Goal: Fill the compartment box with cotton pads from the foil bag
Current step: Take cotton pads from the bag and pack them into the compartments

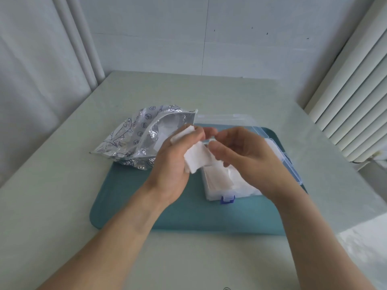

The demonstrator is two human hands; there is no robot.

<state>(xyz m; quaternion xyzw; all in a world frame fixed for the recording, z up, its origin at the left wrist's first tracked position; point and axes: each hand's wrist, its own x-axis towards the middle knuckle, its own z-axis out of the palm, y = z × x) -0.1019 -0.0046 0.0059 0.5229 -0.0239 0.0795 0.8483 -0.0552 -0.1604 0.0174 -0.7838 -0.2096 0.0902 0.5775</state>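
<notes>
A silver foil bag (129, 141) with blue drawings lies open at the tray's far left corner, white pads showing inside its mouth. A clear compartment box (217, 185) with a blue latch (227, 199) sits on the tray, lid open, with white cotton pads inside. My left hand (173, 164) grips a stack of white cotton pads (196, 158) above the box's left edge. My right hand (247, 151) hovers over the box, fingers curled, thumb and fingertips at the stack's right edge. The box's middle is hidden by my hands.
A teal tray (167, 216) lies on a pale table (62, 206). The box's clear lid (228, 120) stands open behind it. White curtains hang at left, a ribbed white radiator (351, 101) at right, and a wall behind the table.
</notes>
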